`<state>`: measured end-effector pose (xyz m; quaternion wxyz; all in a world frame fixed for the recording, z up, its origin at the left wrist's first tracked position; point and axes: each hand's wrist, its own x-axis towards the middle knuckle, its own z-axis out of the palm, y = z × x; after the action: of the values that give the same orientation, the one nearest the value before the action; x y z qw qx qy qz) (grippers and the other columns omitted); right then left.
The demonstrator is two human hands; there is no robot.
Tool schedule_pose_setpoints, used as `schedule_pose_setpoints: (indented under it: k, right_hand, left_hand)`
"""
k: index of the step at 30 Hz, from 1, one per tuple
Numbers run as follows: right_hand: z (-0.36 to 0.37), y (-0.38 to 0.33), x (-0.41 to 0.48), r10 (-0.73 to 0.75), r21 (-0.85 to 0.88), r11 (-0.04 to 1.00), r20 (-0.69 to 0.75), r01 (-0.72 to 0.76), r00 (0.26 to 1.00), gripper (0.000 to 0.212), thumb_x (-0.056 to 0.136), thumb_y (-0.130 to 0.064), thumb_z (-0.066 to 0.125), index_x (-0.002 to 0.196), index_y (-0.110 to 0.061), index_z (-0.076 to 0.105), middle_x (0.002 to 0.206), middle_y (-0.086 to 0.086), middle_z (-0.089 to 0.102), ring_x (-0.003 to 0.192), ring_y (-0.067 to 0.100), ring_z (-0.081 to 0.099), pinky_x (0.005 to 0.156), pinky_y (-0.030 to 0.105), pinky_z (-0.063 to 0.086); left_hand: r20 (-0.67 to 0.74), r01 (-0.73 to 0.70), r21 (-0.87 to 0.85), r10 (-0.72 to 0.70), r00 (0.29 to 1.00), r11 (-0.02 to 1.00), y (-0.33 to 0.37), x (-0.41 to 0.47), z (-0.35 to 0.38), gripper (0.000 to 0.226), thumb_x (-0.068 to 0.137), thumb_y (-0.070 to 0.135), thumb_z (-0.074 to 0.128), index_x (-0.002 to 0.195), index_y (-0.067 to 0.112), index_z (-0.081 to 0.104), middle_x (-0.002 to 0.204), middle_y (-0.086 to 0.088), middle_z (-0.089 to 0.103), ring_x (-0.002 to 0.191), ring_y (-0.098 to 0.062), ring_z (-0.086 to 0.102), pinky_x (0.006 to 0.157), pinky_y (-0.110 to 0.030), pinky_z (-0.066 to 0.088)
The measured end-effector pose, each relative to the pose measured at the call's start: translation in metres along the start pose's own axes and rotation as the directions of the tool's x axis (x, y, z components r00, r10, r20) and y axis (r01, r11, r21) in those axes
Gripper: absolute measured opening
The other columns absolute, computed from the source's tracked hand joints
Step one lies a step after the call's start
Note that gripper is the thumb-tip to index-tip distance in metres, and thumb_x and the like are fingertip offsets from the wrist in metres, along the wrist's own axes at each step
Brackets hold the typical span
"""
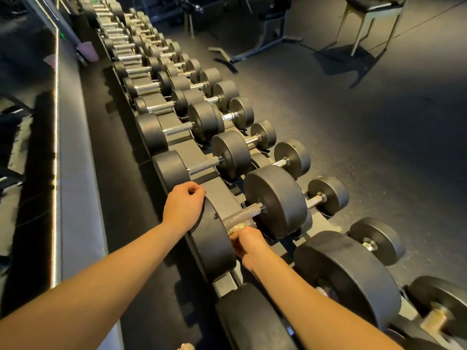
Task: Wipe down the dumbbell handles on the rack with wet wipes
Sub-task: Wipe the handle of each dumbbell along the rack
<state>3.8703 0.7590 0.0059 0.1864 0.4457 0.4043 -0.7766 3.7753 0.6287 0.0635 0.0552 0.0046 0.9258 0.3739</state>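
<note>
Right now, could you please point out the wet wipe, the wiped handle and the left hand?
wet wipe [236, 227]: head view, crumpled edge.
handle [243, 214]: head view, knurled middle.
left hand [184, 202]: head view, its back.

two hands, one wipe, two rows of dumbbells

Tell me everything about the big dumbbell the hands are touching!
The dumbbell lies on its side on the rack, in the upper row. It has two thick, round, black heads that look like rubber, joined by a silvery metal handle with a rough crisscross grip. The left hand rests on top of the left head, fingers curled. The right hand holds a crumpled wipe against the handle's left end.
</note>
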Motion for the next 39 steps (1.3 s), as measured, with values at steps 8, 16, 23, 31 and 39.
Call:
schedule_pose_setpoints:
  k: [8, 16, 23, 31, 39]
  right_hand:
    - [-0.004, 0.004, -0.002, 0.013, 0.205, 0.978, 0.065, -0.026, 0.998, 0.017, 0.098, -0.011, 0.066, 0.109, 0.002, 0.067, 0.079, 0.011, 0.074, 0.062, 0.02, 0.071, 0.052, 0.031, 0.056]
    - [-0.004, -0.043, -0.011, -0.612, -0.742, -0.39, 0.651, 0.545, 0.449, 0.024, 0.092, -0.022, 0.072, 0.115, -0.02, 0.068, 0.111, -0.001, 0.067, 0.105, 0.019, 0.061, 0.094, 0.035, 0.051]
    - [0.017, -0.076, 0.004, -0.019, -0.775, 0.24, 0.599, 0.585, 0.801, 0.021, 0.105, -0.02, 0.046, 0.088, -0.019, 0.059, 0.097, 0.003, 0.06, 0.089, 0.014, 0.059, 0.076, 0.024, 0.045]
    - [0.031, -0.071, 0.009, -0.081, -0.765, -0.247, 0.628, 0.595, 0.774, 0.011, 0.101, -0.01, 0.053, 0.11, -0.013, 0.059, 0.098, 0.006, 0.06, 0.094, 0.024, 0.057, 0.083, 0.034, 0.044]
    - [0.023, -0.06, 0.024, -0.398, -0.858, -0.382, 0.487, 0.342, 0.777, 0.03, 0.097, -0.023, 0.065, 0.123, -0.011, 0.055, 0.112, 0.011, 0.065, 0.104, 0.032, 0.064, 0.088, 0.043, 0.053]
  left_hand:
    - [-0.007, -0.008, 0.002, 0.008, 1.0, 1.0, 0.001, -0.001, -0.001, 0.02, 0.102, 0.027, 0.057, 0.102, 0.019, 0.075, 0.096, 0.006, 0.071, 0.093, -0.008, 0.061, 0.079, -0.025, 0.042]
    - [-0.002, 0.0, -0.003, 0.0, 1.0, 1.0, 0.002, -0.003, -0.002, 0.019, 0.102, 0.027, 0.057, 0.101, 0.018, 0.075, 0.096, 0.004, 0.071, 0.093, -0.011, 0.063, 0.077, -0.025, 0.046]
    - [-0.018, 0.006, -0.024, -0.006, 1.0, 1.0, 0.003, -0.005, -0.001, 0.02, 0.101, 0.023, 0.057, 0.098, 0.014, 0.074, 0.095, -0.003, 0.072, 0.092, -0.017, 0.065, 0.077, -0.024, 0.048]
    - [0.011, 0.009, -0.022, -0.008, 1.0, 1.0, 0.004, -0.006, -0.003, 0.019, 0.102, 0.023, 0.056, 0.099, 0.016, 0.074, 0.095, 0.0, 0.071, 0.093, -0.014, 0.064, 0.078, -0.023, 0.048]
    - [0.006, 0.009, -0.006, -0.009, 1.0, 1.0, 0.004, -0.005, -0.002, 0.018, 0.102, 0.022, 0.056, 0.099, 0.017, 0.073, 0.094, 0.002, 0.071, 0.091, -0.013, 0.064, 0.077, -0.022, 0.048]
